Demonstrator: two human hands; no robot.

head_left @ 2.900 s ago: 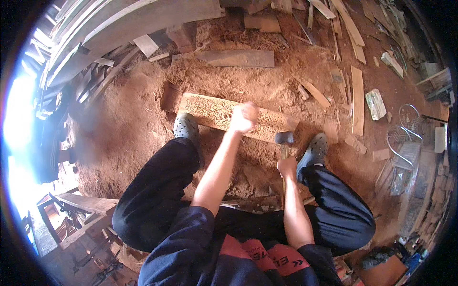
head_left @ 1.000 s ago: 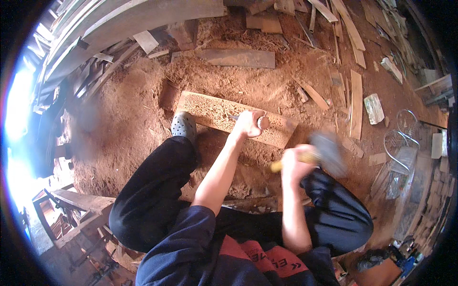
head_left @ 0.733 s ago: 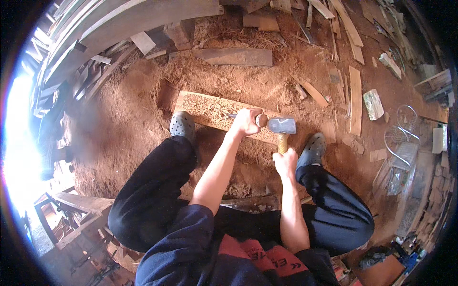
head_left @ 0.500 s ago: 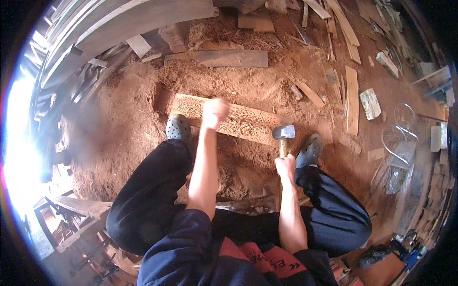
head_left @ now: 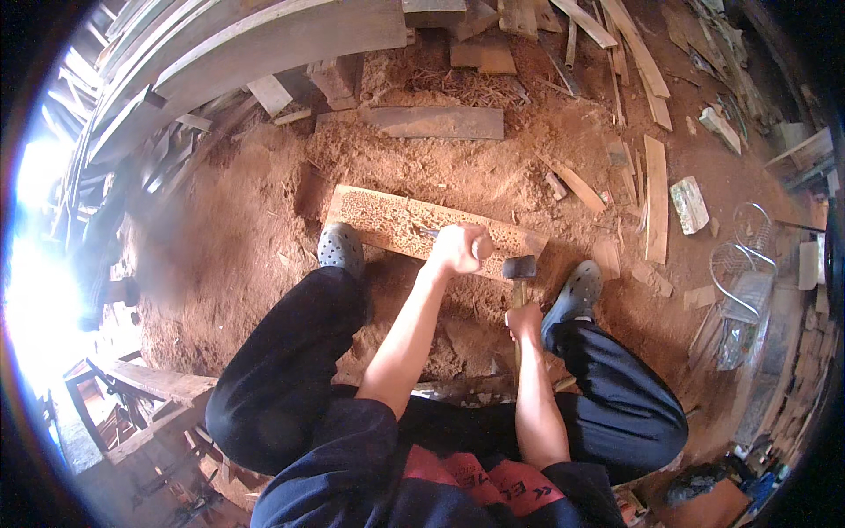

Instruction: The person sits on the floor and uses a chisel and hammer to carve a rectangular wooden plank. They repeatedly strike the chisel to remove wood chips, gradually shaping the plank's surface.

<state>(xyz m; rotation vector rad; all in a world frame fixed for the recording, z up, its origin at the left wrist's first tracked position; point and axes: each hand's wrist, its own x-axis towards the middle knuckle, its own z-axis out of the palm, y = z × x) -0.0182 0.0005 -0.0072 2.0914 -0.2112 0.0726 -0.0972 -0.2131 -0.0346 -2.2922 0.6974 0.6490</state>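
A wooden board [head_left: 370, 211], its upper face densely pitted with carved marks, lies at an angle on the dirt between my feet. My left hand [head_left: 459, 248] is closed round the round wooden handle of a chisel [head_left: 429, 232], whose metal tip points left onto the board. Just right of that, a hammer head [head_left: 519, 267] is held upright near the board's right part; my right hand [head_left: 524, 319] grips its yellowish handle. My left grey clog [head_left: 341, 251] touches the board's lower left edge, while the right clog [head_left: 574, 295] stands beyond its right end.
Stacked planks [head_left: 246, 44] fill the upper left. A loose board [head_left: 436, 123] lies beyond the carved one, with strips [head_left: 656, 194] and a pale block [head_left: 688, 204] to the right. A bent metal frame [head_left: 748, 304] sits at far right, a wooden frame [head_left: 150, 383] at lower left.
My left hand has moved right along the board from half a second ago. A second ago the hammer was a blur swung out rightward; now it is beside the chisel. The view has shifted slightly.
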